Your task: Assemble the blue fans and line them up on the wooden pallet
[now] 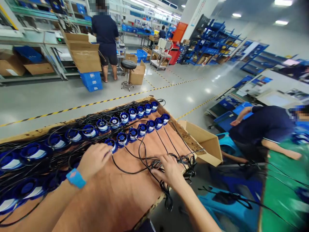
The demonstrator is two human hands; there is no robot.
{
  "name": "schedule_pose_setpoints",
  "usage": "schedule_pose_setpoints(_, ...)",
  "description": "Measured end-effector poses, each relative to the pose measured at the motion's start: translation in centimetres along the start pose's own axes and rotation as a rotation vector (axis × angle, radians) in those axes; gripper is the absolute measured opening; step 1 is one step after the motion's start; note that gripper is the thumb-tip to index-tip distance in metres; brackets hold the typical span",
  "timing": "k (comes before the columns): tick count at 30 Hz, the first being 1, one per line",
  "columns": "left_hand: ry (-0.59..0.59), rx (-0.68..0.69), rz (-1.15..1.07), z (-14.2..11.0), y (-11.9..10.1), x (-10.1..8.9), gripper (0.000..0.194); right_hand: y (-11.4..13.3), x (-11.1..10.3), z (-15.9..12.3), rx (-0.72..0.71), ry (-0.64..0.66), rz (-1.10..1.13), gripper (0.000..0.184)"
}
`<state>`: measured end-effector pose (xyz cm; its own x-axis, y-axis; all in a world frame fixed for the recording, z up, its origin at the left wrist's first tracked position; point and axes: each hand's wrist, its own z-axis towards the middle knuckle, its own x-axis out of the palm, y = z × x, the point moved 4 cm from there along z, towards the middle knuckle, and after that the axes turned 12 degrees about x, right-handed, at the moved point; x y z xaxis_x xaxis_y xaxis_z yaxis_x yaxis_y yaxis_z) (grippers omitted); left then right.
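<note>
On a brown sheet-covered table (135, 193) stand rows of blue round housings with white labels and black cables. My left hand (95, 159), with a blue wristband (76, 178), has its fingers closed at the side of the nearest blue housing (111, 144) in the front row. My right hand (169, 170) lies over a coil of black cable (158, 164), fingers curled round it; part of the coil is hidden under the palm. More cable loops (168, 201) hang over the table's near right edge.
An open cardboard box (205, 141) stands beyond the right edge. At right, a co-worker (263, 129) leans over a green-topped table (277, 180). Below it are light-blue chairs (222, 206). Another person (105, 35) stands at the back benches, near a round stool (128, 66).
</note>
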<state>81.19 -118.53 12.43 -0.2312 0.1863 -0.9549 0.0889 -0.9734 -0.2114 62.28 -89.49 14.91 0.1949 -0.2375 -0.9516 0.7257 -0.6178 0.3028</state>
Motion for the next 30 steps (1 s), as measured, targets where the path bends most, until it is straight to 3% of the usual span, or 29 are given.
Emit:
schedule_pose_setpoints(2,0.095,0.165,-0.031,-1.2,-5.0,3.3,0.041,-2.6,2.2,-4.9,0.107,0.009,-0.093,0.076)
schedule_pose_setpoints(5,0.173,0.324,-0.041,-1.0,-11.2,8.4,0.056,-4.7,4.9,-8.9,0.262,-0.025,-0.165,0.094)
schedule_pose_setpoints(8,0.132,0.296,0.002,1.4,-13.8,11.4,0.065,-5.6,6.4,-10.3,0.36,-0.076,-0.149,0.099)
schedule_pose_setpoints(11,0.095,0.22,0.066,4.0,-13.4,12.0,0.067,-6.5,7.3,-10.7,0.38,-0.12,-0.052,0.093)
schedule_pose_setpoints(13,0.107,0.236,0.093,4.7,-12.6,12.0,0.057,-7.2,7.8,-10.8,0.372,-0.134,0.004,0.082)
schedule_pose_setpoints(16,0.144,0.339,0.114,4.1,-12.0,12.2,0.035,-8.4,8.3,-10.5,0.329,-0.134,0.079,0.058)
schedule_pose_setpoints(19,0.143,0.383,0.133,3.0,-11.9,12.6,0.035,-9.5,7.3,-9.6,0.331,-0.149,0.265,0.042)
schedule_pose_setpoints(22,0.147,0.372,0.162,2.8,-12.0,12.7,0.034,-10.4,4.3,-8.0,0.445,-0.227,0.475,0.044)
schedule_pose_setpoints(26,0.162,0.36,0.187,3.3,-12.3,12.3,0.03,-10.5,0.5,-4.8,0.549,-0.387,0.489,0.061)
schedule_pose_setpoints(28,0.159,0.349,0.188,3.5,-12.3,12.0,0.029,-10.3,0.6,-3.7,0.506,-0.339,0.409,0.063)
schedule_pose_setpoints(30,0.148,0.346,0.185,3.4,-12.4,11.8,0.029,-10.1,2.2,-3.8,0.419,-0.218,0.275,0.058)
